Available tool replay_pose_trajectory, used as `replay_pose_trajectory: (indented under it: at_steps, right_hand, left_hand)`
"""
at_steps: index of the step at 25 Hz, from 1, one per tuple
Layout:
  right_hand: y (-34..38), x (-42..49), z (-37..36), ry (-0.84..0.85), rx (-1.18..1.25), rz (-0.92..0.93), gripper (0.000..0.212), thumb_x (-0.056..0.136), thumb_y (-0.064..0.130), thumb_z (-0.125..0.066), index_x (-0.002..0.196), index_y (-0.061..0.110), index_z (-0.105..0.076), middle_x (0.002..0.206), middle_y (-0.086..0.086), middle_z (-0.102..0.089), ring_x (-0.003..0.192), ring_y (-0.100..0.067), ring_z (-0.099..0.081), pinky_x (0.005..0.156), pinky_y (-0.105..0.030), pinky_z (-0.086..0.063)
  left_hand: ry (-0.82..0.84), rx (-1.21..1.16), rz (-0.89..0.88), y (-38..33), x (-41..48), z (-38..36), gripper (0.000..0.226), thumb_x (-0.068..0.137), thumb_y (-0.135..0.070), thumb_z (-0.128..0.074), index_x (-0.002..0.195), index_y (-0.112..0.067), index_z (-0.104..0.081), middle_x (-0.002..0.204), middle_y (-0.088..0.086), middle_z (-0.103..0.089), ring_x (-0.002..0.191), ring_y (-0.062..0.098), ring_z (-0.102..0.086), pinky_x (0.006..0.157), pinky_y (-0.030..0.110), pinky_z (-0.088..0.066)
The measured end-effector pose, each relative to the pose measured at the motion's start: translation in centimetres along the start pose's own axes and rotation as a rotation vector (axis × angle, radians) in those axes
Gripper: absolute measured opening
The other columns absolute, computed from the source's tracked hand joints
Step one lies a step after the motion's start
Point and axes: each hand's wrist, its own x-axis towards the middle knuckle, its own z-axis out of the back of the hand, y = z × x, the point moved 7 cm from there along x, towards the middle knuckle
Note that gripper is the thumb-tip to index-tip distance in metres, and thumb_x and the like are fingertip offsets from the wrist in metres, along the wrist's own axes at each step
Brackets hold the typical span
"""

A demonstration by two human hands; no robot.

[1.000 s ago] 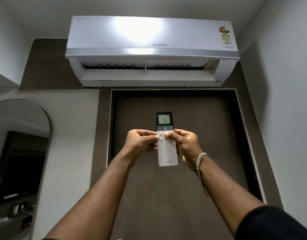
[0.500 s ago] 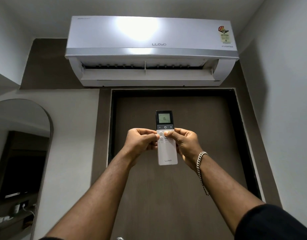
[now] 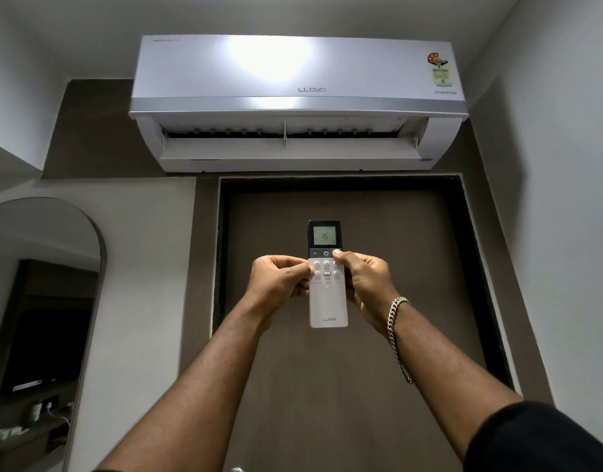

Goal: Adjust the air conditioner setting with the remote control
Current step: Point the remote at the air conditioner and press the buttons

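An arched mirror (image 3: 38,301) hangs on the wall at far left. The left hand (image 3: 279,282) pinches the left edge of the remote control (image 3: 328,301) — grip closed on it. The remote stands upright before the brown door (image 3: 412,267), its display reading 16. The right hand (image 3: 368,281), bracelet (image 3: 397,321) at the wrist, clasps the right edge — thumb on the top-right button. Above, the air conditioner (image 3: 296,103) has its flap open.

Single head-worn wide-angle view, tilted upward, facing far wall: air conditioner (image 3: 296,100) high, remote control (image 3: 327,294) near centre, arched mirror (image 3: 38,301) left.
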Motion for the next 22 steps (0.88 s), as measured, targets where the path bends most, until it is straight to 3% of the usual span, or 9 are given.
replay_pose_trajectory:
  at_steps: [10, 22]
  right_hand:
    - [0.77, -0.27, -0.08, -0.034, -0.038, 0.019, 0.022, 0.090, 0.026, -0.059, 0.083, 0.006, -0.065, 0.083, -0.013, -0.070, 0.079, -0.030, -0.068, 0.083, -0.050, -0.056]
    - [0.77, -0.66, 0.48, -0.044, -0.062, -0.004, 0.019, 0.091, 0.026, -0.059, 0.081, 0.010, -0.064, 0.089, -0.014, -0.071, 0.080, -0.029, -0.070, 0.080, -0.047, -0.057]
  left_hand:
    - [0.017, -0.027, -0.011, -0.57, -0.23, -0.23, 0.013, 0.081, -0.014, -0.071, 0.086, -0.003, -0.070, 0.085, 0.011, -0.076, 0.073, 0.018, -0.075, 0.059, 0.025, -0.058]
    - [0.045, -0.025, 0.007, -0.40, -0.60, -0.54, 0.017, 0.081, -0.015, -0.072, 0.090, 0.000, -0.070, 0.090, 0.013, -0.076, 0.078, 0.022, -0.076, 0.063, 0.029, -0.059]
